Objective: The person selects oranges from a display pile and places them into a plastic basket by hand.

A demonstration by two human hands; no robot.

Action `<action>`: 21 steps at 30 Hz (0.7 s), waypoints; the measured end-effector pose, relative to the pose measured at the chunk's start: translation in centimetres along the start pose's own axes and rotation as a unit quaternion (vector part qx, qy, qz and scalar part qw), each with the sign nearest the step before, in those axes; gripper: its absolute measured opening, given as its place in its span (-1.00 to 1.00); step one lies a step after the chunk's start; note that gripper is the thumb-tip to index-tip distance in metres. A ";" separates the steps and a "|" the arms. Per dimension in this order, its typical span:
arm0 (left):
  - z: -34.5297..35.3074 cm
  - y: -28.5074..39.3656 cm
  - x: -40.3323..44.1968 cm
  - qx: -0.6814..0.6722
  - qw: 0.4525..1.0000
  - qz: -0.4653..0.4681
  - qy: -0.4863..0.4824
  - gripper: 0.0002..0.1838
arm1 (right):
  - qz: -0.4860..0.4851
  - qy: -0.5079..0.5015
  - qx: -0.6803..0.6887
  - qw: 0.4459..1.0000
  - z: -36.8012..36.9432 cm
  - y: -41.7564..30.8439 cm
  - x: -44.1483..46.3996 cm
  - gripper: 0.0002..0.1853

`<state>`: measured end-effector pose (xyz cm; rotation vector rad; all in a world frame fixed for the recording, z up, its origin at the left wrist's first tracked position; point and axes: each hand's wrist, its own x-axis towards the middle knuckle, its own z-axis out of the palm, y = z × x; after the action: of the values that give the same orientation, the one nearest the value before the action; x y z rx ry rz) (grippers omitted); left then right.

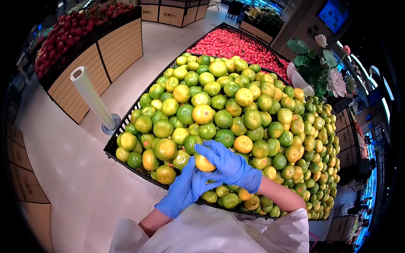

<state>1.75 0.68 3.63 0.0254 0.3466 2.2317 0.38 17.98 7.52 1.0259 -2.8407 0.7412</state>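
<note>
Shop floor (93, 177) shone past the fruit (223, 119). My left grip (182, 189) and right grip (231, 163) pinched one orange (204, 163); moving it seemed to need care.

Pale, glossy floor (84, 168), slatted wood-fronted display stand (122, 49) at left, lit blue screen (333, 16) at upper right

The right hand (230, 162) hides part of a yellow fruit (204, 163); at six o'clock, the bottom edge cuts off the white garment (198, 232).
</note>
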 end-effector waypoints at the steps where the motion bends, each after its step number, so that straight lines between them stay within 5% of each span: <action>1: -0.1 0.5 0.0 0.013 1.000 -0.009 0.000 -0.41 | -0.014 0.014 0.041 0.999 -0.1 0.4 0.7 -0.13; 9: -0.9 4.1 -1.7 0.036 0.997 0.012 0.064 -0.51 | 0.029 0.169 -0.095 0.981 -8.2 11.2 8.7 -0.26; 15: -3.3 6.5 -2.4 0.004 0.995 0.026 0.098 -0.55 | 0.225 0.174 -0.146 0.948 -13.7 21.8 12.2 -0.25; 21: -5.2 8.3 -2.3 0.003 0.989 0.088 0.115 -0.57 | 0.294 0.264 0.028 0.918 -17.9 24.3 8.7 -0.33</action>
<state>-3.79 -7.24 0.97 -0.2073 0.4920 2.4149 -23.49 37.07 14.71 -0.0789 -2.6170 0.9527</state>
